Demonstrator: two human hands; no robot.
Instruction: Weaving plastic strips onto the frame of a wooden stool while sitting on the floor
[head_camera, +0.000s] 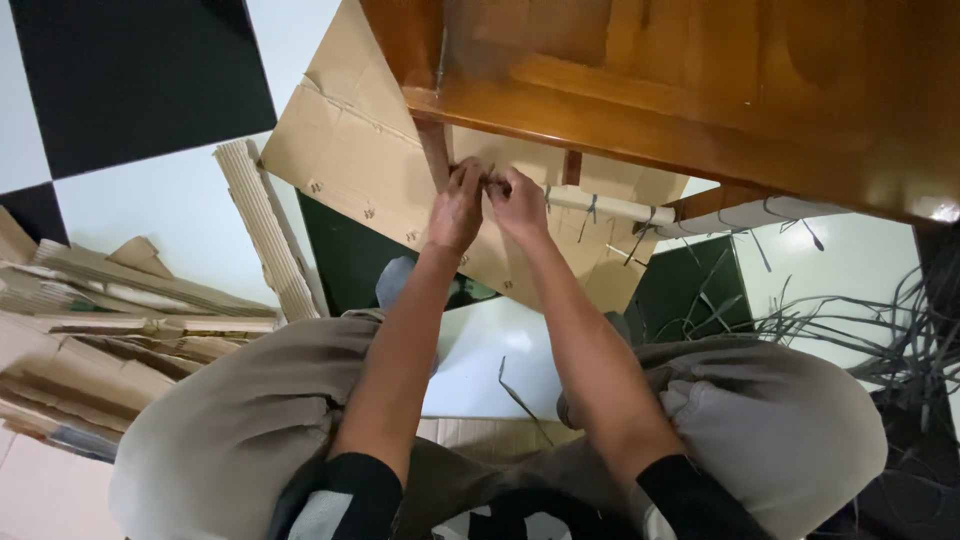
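Note:
My left hand (458, 205) and my right hand (517, 203) meet just under the edge of a brown wooden piece of furniture (700, 90). Both pinch at the left end of a pale wrapped rail (610, 208), which runs to the right and carries several thin grey ties (592, 210). My fingers are closed on what looks like one tie; the tie itself is hidden between them. A wooden leg (436, 155) stands just left of my left hand. Flat brown cardboard (350, 150) lies on the floor beneath.
Rolled and stacked corrugated cardboard (110, 320) lies at left, with one ribbed roll (265, 230) beside the flat sheet. A tangle of grey strips (880, 330) spreads at right. The floor has black and white tiles (140, 80). My knees (250, 420) fill the foreground.

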